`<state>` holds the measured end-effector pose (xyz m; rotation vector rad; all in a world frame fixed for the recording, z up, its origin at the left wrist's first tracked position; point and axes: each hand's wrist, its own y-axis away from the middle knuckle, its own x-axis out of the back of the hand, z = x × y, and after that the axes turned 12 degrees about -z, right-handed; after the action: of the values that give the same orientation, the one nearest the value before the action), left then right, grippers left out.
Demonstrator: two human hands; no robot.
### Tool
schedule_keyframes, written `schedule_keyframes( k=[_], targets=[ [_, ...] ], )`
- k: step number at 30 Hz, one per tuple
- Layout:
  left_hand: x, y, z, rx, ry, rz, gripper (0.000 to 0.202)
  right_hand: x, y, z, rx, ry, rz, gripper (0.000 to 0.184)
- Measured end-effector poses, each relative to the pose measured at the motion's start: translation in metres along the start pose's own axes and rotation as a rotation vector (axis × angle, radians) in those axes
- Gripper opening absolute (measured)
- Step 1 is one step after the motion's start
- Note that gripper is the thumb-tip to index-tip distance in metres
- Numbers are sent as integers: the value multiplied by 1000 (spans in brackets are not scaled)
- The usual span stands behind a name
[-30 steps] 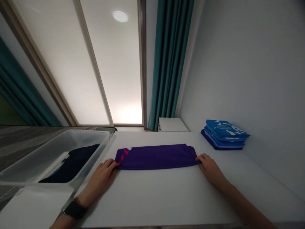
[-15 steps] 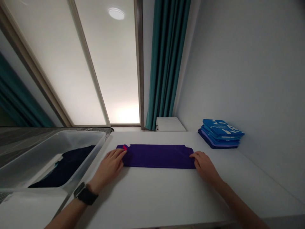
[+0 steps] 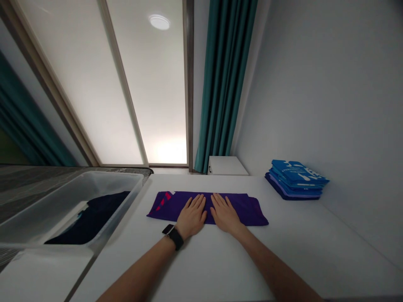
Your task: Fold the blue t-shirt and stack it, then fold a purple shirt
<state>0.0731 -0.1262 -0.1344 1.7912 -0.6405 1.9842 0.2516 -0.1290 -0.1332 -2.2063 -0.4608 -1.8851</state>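
Observation:
A folded purple garment (image 3: 181, 203) lies as a long flat strip on the white table (image 3: 214, 264). Red marks and a small white patch show near its left end. My left hand (image 3: 192, 216), with a black watch on the wrist, rests flat on the middle of the cloth, fingers stretched out. Close beside it, my right hand (image 3: 225, 213) also lies flat on the cloth with its fingers extended. Neither hand grips anything. The cloth under both palms is hidden.
On the right, near the wall, sits a stack of folded blue and purple clothes (image 3: 297, 180). A translucent plastic bin (image 3: 19, 230) at the left holds dark navy cloth (image 3: 94, 218). Beyond the table's far edge stands a small white cabinet (image 3: 228, 165).
Both hands have left the ends of the purple garment and come together at its middle, now flat. The garment's left and right ends lie more spread out, and more red shows.

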Motion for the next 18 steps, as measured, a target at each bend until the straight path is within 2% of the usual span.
schedule_keyframes(
  k=[5,13,18],
  targets=[
    [2,9,-12,18,3,4,54,-2,5,24,-49,7,-23,60],
    [13,44,-67,149,-46,-28,54,2,22,74,-169,75,-25,61],
    [14,60,-83,228,-79,-48,55,0,27,85,-219,97,-25,61]
  ],
)
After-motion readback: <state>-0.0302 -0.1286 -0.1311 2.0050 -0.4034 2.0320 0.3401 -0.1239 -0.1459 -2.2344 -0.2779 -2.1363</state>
